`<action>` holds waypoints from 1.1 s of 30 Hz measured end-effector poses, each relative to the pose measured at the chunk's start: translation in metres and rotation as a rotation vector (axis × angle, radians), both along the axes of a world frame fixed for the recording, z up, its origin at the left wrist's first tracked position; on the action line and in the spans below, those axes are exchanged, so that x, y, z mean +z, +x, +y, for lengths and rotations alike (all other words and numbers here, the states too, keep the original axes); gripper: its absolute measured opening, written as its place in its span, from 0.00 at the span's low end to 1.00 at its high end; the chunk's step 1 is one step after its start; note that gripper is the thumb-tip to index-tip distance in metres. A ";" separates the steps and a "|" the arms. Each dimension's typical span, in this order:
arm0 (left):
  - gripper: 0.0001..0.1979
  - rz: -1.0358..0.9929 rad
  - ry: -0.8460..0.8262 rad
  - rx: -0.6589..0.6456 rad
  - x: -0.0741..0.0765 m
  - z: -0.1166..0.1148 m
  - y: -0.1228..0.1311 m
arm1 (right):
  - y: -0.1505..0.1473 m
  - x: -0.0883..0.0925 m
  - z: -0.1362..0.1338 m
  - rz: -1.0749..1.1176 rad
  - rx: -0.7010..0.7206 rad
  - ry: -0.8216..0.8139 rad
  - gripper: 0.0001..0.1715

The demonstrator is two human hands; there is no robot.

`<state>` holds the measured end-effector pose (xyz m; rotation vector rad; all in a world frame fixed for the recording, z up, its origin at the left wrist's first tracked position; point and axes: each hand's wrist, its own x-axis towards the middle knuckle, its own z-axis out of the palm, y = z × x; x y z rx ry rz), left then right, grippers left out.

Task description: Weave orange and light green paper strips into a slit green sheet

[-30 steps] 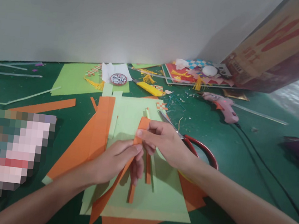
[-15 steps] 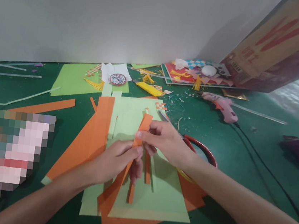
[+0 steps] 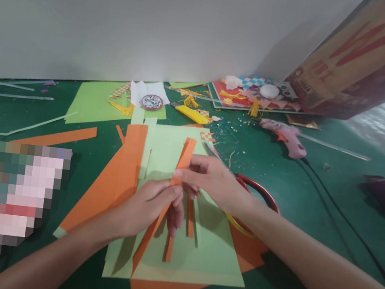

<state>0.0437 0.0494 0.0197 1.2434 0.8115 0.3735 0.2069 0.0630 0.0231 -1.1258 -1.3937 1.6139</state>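
Head view, left to right: long flat orange paper strip [image 3: 54, 135] lies on the green desk [image 3: 319, 191]; next, a wide orange paper sheet [image 3: 104, 190], beside the left forearm. Left hand [image 3: 152, 205] pinches a folded-looking orange paper band [image 3: 186, 153], thumb on top, fingers curled beneath. Band slants over the pale green rectangular paper sheet [image 3: 210, 262]: tail runs down-left past the left hand, top end sticks up beyond both grips. Narrow orange paper strip [image 3: 168, 251] pokes out below the left fingers; can't tell if it joins the band. Right hand [image 3: 211, 181] pinches the same band just above the left grip, thumb on its face. Further right, red-handled metal scissors [image 3: 264, 190], partly behind the right forearm, then pink plastic glue gun [image 3: 292, 139].

Step in hand, my read: pressing a crease along the band. Next move calls for lined-up edges and even thumb pressure.
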 end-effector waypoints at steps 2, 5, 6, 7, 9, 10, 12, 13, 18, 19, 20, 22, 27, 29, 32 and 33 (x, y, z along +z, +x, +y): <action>0.17 -0.010 0.004 0.006 -0.001 0.000 0.000 | 0.000 -0.001 0.000 -0.004 0.036 -0.017 0.17; 0.16 0.003 0.014 -0.004 0.000 0.001 0.001 | 0.000 -0.001 0.000 -0.018 0.026 -0.034 0.17; 0.16 0.013 0.016 -0.012 0.000 0.001 0.001 | 0.000 -0.001 0.000 -0.027 0.017 -0.037 0.18; 0.17 0.024 0.018 -0.019 0.001 0.001 0.002 | 0.000 -0.001 0.000 -0.037 0.011 -0.041 0.18; 0.17 0.039 0.017 -0.028 0.002 0.002 0.002 | 0.000 0.000 0.000 -0.057 0.006 -0.045 0.19; 0.17 0.041 0.018 -0.026 0.002 0.002 0.002 | 0.000 0.000 0.000 -0.067 0.005 -0.046 0.19; 0.17 0.039 0.018 -0.021 0.002 0.002 0.002 | -0.001 0.001 0.000 -0.082 -0.001 -0.045 0.20; 0.17 0.037 0.019 -0.020 0.002 0.001 0.002 | -0.001 0.001 -0.001 -0.086 -0.003 -0.043 0.20; 0.14 0.023 0.027 -0.026 0.000 0.001 0.002 | -0.001 0.001 -0.001 -0.086 -0.003 -0.037 0.20; 0.14 0.024 0.030 -0.026 0.000 0.001 0.002 | 0.000 0.001 -0.001 -0.080 -0.002 -0.038 0.20; 0.15 0.027 0.033 -0.030 0.000 0.001 0.001 | 0.000 0.001 -0.001 -0.072 -0.001 -0.040 0.20; 0.18 0.042 0.042 -0.046 0.000 0.002 0.001 | 0.001 0.001 0.000 -0.053 -0.008 -0.036 0.20; 0.23 0.052 0.066 -0.074 0.002 0.001 -0.001 | 0.002 0.005 0.002 -0.007 -0.078 -0.010 0.20; 0.23 0.043 0.077 -0.071 0.001 0.001 -0.001 | 0.002 0.005 0.002 0.004 -0.089 -0.007 0.19; 0.22 0.023 0.080 -0.052 0.000 0.000 0.000 | 0.001 0.004 0.001 -0.010 -0.052 -0.014 0.19; 0.20 0.013 0.070 -0.041 -0.001 0.000 0.000 | 0.000 0.003 0.000 -0.014 -0.026 -0.022 0.18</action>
